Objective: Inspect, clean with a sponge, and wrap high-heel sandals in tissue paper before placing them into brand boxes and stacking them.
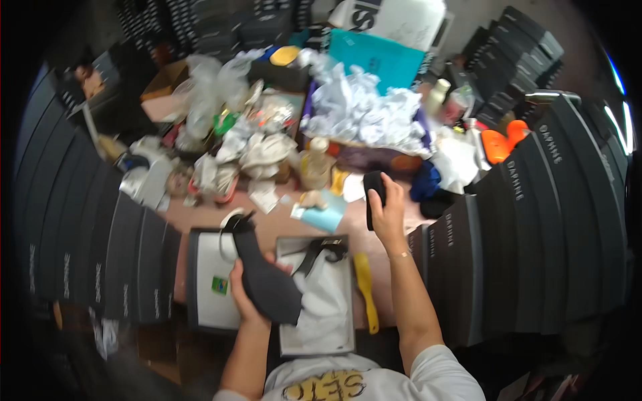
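Observation:
My left hand [245,297] is closed around a black sandal [269,284], its dark sole turned toward me and its strap at the far end. In my right hand [390,217] is a black oblong block [371,204], held upright over the table; its exact kind is unclear. Below and between my hands lies an open shoebox [350,301] with white tissue paper [326,311] and black straps [329,250] showing at its far end. Left of it, partly behind the sandal, rests a pale-lined box lid [208,267] bearing a small green packet [219,285].
A long yellow tool [364,287] lies right of the shoebox. Stacked dark shoeboxes wall in both sides [114,254] [508,234]. Farther back are a light blue sheet [323,215], a bottle [315,167], crumpled white paper [364,103] in a box, and assorted clutter.

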The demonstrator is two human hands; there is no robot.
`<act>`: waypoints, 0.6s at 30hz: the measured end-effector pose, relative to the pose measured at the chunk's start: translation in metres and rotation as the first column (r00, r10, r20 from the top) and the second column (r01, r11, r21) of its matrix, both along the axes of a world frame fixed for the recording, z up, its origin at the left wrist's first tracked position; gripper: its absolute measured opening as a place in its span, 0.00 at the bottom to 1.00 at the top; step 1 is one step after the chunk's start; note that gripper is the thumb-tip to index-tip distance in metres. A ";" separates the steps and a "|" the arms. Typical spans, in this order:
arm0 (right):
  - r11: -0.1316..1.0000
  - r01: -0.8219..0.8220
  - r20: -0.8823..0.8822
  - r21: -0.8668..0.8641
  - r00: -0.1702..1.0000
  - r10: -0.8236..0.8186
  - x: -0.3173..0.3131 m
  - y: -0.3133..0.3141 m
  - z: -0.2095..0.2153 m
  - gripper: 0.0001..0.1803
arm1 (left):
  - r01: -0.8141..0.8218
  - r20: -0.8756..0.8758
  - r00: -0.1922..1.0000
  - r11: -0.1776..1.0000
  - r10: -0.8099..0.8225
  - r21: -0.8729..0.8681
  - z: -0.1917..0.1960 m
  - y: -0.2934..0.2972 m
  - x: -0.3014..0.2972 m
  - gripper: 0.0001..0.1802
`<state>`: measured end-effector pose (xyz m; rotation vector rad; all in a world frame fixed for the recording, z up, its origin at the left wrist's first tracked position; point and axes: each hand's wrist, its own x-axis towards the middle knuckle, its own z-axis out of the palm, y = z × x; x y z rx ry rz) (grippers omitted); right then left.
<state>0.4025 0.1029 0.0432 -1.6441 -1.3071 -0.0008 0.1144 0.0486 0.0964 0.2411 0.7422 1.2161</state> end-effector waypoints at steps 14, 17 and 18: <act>0.771 -0.637 0.206 0.028 0.758 0.619 -0.213 -0.190 0.050 0.10 | 0.197 0.230 0.950 0.978 -0.209 0.074 -0.017 -0.086 -0.048 0.25; 0.806 -0.582 0.232 0.112 0.803 0.548 -0.217 -0.192 0.055 0.09 | 0.034 0.275 0.961 0.999 -0.032 -0.002 -0.018 -0.084 -0.051 0.25; 0.847 -0.521 0.246 0.108 0.839 0.485 -0.216 -0.172 0.064 0.09 | 0.001 0.250 0.968 1.000 0.005 -0.024 -0.016 -0.094 -0.041 0.26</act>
